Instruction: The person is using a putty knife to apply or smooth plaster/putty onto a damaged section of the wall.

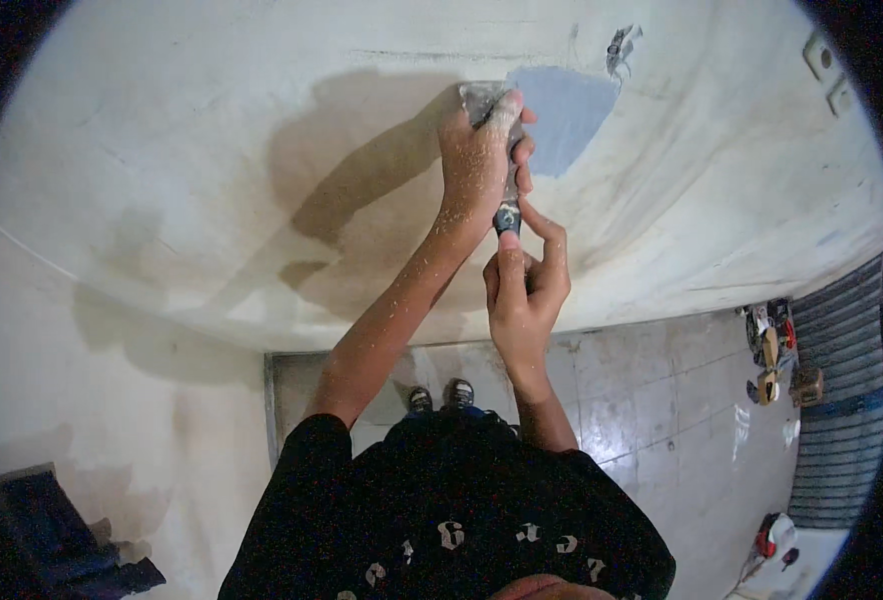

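Note:
Up against the wall (392, 255), my left hand (474, 165) is closed around a putty knife, its thumb pointing up along the tool. The broad metal blade of the putty knife (482, 97) shows above the thumb, by the left edge of a smooth grey patch (572, 120). Below, my right hand (530, 300) pinches the dark end of the handle between thumb and index finger. Pale flecks dot my left hand and forearm. The middle of the tool is partly hidden by my left hand.
A dark scuffed spot (619, 50) marks the wall above the grey patch, and wall sockets (824, 65) sit at the upper right. Assorted items (767, 350) lie on the tiled floor (652, 400) beside a ribbed shutter (837, 400). Dark cloth (57, 535) is at lower left.

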The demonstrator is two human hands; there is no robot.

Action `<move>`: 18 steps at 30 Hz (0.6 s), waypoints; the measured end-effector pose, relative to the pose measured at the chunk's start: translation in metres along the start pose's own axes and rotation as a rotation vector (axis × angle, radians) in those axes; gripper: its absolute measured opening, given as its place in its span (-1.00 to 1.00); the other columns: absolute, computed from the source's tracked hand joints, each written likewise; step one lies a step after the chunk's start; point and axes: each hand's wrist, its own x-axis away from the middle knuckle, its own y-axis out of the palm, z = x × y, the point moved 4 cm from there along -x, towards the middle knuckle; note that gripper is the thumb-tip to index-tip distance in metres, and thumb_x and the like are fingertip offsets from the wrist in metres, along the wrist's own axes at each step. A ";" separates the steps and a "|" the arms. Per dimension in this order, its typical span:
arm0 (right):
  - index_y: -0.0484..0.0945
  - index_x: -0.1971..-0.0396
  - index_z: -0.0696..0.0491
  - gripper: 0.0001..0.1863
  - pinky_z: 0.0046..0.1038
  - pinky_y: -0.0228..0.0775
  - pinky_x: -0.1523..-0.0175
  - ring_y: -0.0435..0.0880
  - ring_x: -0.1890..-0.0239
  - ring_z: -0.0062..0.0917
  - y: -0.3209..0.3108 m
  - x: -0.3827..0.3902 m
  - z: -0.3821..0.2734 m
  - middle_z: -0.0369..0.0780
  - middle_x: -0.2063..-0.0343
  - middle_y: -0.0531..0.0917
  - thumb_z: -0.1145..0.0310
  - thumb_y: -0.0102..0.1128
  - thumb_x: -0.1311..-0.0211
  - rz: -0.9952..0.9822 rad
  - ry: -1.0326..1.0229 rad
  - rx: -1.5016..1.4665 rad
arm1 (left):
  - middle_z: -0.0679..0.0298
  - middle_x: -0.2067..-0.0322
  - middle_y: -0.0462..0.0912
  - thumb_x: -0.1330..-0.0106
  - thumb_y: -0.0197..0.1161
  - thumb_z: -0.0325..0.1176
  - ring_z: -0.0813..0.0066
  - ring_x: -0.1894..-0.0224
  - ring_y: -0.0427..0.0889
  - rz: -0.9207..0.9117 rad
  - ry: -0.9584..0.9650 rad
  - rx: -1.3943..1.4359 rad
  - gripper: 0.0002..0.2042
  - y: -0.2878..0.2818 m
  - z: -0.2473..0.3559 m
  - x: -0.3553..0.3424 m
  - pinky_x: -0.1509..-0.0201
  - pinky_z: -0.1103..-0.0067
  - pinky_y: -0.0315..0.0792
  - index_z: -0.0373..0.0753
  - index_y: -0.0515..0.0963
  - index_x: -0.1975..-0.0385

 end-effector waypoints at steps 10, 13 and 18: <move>0.34 -0.09 0.13 -0.69 -0.69 0.01 0.59 0.26 0.68 -0.82 -0.002 0.010 0.001 -0.44 0.67 0.37 0.46 -0.01 -0.38 0.007 0.011 0.024 | 0.37 0.78 0.35 -0.33 0.13 -0.17 0.57 0.85 0.35 0.068 0.004 0.050 -0.72 -0.005 -0.006 0.011 0.79 0.63 0.23 -0.30 0.48 0.41; 0.34 -0.09 0.14 -0.68 -0.70 0.02 0.59 0.27 0.68 -0.81 -0.007 0.011 0.015 -0.44 0.67 0.37 0.44 -0.01 -0.39 -0.006 -0.009 -0.028 | 0.39 0.77 0.35 -0.33 0.14 -0.10 0.56 0.84 0.35 0.059 0.029 0.001 -0.69 -0.004 -0.012 0.009 0.77 0.63 0.22 -0.29 0.49 0.36; 0.34 -0.10 0.15 -0.68 -0.70 0.03 0.59 0.27 0.67 -0.81 0.000 0.000 0.004 -0.43 0.67 0.37 0.42 -0.01 -0.39 -0.014 -0.008 -0.017 | 0.34 0.79 0.36 -0.34 0.13 -0.24 0.58 0.86 0.34 0.067 0.104 0.027 -0.75 -0.001 0.007 0.004 0.84 0.61 0.21 -0.32 0.46 0.45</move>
